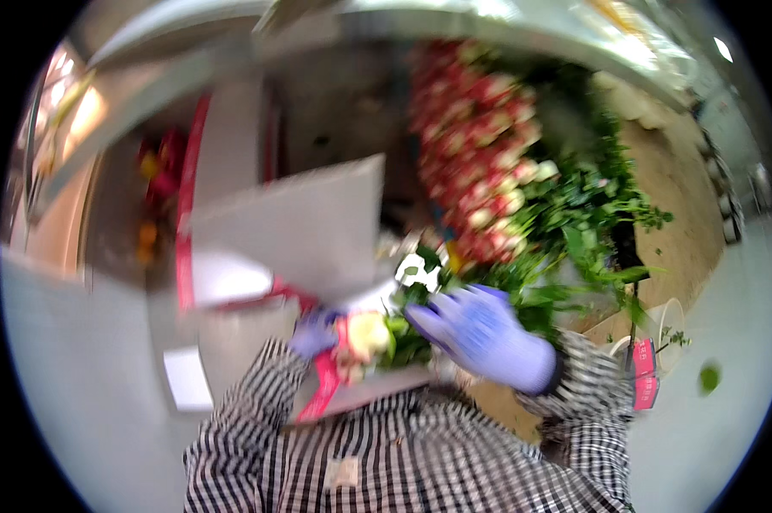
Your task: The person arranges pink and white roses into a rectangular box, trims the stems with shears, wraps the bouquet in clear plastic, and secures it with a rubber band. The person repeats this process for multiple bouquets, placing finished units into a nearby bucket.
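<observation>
Against the chest — two gloved hands (486,332) (314,335), one bouquet (377,335).

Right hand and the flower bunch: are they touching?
Cannot tell. In the blurred head view the gloved right hand overlaps the green stems of the flower bunch, but motion blur hides whether there is contact or a gap.

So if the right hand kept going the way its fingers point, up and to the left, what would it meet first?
Probably the green leaves just past the right hand, then the grey paper sheet; blur leaves depth unclear.
</observation>
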Motion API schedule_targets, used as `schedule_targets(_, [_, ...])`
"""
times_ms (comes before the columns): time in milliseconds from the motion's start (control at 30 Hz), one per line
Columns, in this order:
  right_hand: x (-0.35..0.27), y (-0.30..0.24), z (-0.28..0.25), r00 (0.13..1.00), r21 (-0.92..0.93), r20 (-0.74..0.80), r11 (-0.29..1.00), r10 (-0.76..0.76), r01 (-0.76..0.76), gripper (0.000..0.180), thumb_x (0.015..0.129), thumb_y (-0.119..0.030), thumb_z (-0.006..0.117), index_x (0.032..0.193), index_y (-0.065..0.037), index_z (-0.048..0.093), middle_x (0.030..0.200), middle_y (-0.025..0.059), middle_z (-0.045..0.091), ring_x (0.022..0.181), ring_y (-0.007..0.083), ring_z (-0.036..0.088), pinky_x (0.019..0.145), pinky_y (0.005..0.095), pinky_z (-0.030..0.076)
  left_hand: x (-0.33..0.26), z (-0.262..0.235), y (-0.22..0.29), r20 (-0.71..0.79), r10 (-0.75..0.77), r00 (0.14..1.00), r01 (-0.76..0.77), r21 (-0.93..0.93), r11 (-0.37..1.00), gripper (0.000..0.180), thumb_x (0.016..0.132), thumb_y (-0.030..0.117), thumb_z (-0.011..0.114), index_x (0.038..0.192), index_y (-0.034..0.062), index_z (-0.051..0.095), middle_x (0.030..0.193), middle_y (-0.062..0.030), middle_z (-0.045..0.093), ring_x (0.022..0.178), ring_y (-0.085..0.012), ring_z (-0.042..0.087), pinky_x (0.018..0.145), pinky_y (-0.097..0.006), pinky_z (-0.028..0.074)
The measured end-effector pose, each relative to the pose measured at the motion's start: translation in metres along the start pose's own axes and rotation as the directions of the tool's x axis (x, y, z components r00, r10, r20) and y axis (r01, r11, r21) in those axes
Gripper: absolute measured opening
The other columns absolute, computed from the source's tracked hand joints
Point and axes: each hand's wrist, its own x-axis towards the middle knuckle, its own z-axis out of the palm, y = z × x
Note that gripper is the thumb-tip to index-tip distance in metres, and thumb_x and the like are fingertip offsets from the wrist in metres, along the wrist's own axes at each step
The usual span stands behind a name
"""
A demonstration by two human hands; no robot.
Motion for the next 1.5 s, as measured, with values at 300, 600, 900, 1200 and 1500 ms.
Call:
schedule_targets(300, [0.061, -0.029, 0.255, 0.983, 0.244, 0.032, 0.953, 0.179, -0.181, 0.028, 0.085, -0.020, 0.060, 0.113, -0.020, 0.061, 0.100, 0.0075, 0.057, 0.094, 0.0264, 0.061, 0.076, 0.0425, 0.048, -0.027, 0.036, -0.020, -0.470, 0.026, 0.882, -0.051, -0.041, 0.998, 0.094, 0.063, 0.045, 0.083, 0.140, 0.0067, 0.045, 0.130, -0.0184, 0.053, 0.120, -0.0383, 0.049, 0.103, -0.050, 0.040])
schedule_targets(600, [0.063, -0.034, 0.254, 0.984, 0.078, 0.154, 0.992, 0.090, -0.103, 0.043, 0.081, -0.017, 0.060, 0.125, -0.017, 0.057, 0.104, 0.0082, 0.055, 0.093, 0.0263, 0.060, 0.078, 0.0405, 0.050, -0.027, 0.020, -0.008, -0.313, -0.020, 0.950, 0.028, 0.021, 0.999, 0.088, 0.066, 0.042, 0.083, 0.141, 0.0139, 0.048, 0.134, -0.0179, 0.050, 0.124, -0.0385, 0.046, 0.106, -0.050, 0.038])
schedule_targets(900, [0.033, 0.095, -0.017, 0.955, 0.821, -0.148, 0.570, 0.258, -0.027, 0.022, 0.085, -0.017, 0.074, 0.104, -0.006, 0.069, 0.100, 0.0131, 0.070, 0.085, 0.0225, 0.069, 0.073, 0.0338, 0.055, -0.026, 0.001, 0.001, -0.134, -0.121, 0.984, 0.131, 0.071, 0.989, 0.073, 0.065, 0.047, 0.082, 0.131, 0.0255, 0.060, 0.124, -0.0214, 0.056, 0.117, -0.0400, 0.052, 0.101, -0.049, 0.043])
schedule_targets(1200, [0.089, 0.363, 0.008, 0.782, 0.052, -0.446, 0.885, 0.435, -0.463, 0.049, 0.080, -0.025, 0.067, 0.127, -0.014, 0.061, 0.136, 0.0135, 0.055, 0.121, 0.0343, 0.055, 0.103, 0.0416, 0.045, -0.031, -0.001, 0.031, -0.177, -0.170, 0.969, 0.198, 0.159, 0.967, 0.071, 0.070, 0.054, 0.077, 0.132, 0.0253, 0.058, 0.126, -0.0193, 0.055, 0.114, -0.0390, 0.054, 0.098, -0.047, 0.044])
schedule_targets(1500, [-0.148, 0.264, -0.141, -0.368, 0.554, -0.760, 0.830, 0.536, 0.063, 0.029, 0.101, -0.028, 0.058, 0.115, -0.003, 0.061, 0.101, 0.0069, 0.065, 0.091, 0.0200, 0.065, 0.087, 0.0338, 0.053, -0.024, 0.033, 0.025, -0.446, -0.193, 0.874, 0.224, 0.017, 0.974, 0.040, 0.076, 0.041, 0.069, 0.111, 0.0222, 0.068, 0.109, -0.0125, 0.060, 0.106, -0.0378, 0.052, 0.092, -0.052, 0.040])
